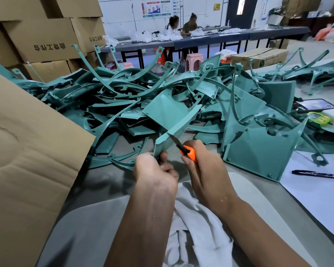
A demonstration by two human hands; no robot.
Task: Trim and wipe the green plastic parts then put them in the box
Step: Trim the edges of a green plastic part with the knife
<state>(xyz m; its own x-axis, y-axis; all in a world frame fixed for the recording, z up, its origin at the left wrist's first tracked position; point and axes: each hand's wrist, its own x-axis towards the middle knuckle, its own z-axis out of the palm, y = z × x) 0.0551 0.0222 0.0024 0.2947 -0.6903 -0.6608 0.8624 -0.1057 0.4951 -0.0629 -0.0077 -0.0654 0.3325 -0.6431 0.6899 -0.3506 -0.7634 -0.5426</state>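
Note:
My left hand (pixel 154 168) grips the lower corner of a green plastic part (pixel 170 114), a curved panel that rises up and away from me. My right hand (pixel 199 160) holds an orange utility knife (pixel 190 153), and its dark blade lies against the part's near edge. A white cloth (pixel 193 218) lies in my lap, under both forearms. A big heap of the same green parts (pixel 108 97) covers the table beyond my hands. The flap of a cardboard box (pixel 27 151) fills the left side.
Another green panel (pixel 258 151) stands just right of my right hand. Past it are a black pen (pixel 316 174) on white paper, a phone (pixel 316 105) and a small green device (pixel 317 118). Stacked cartons (pixel 41 37) stand back left. Two people sit at a far table (pixel 201 39).

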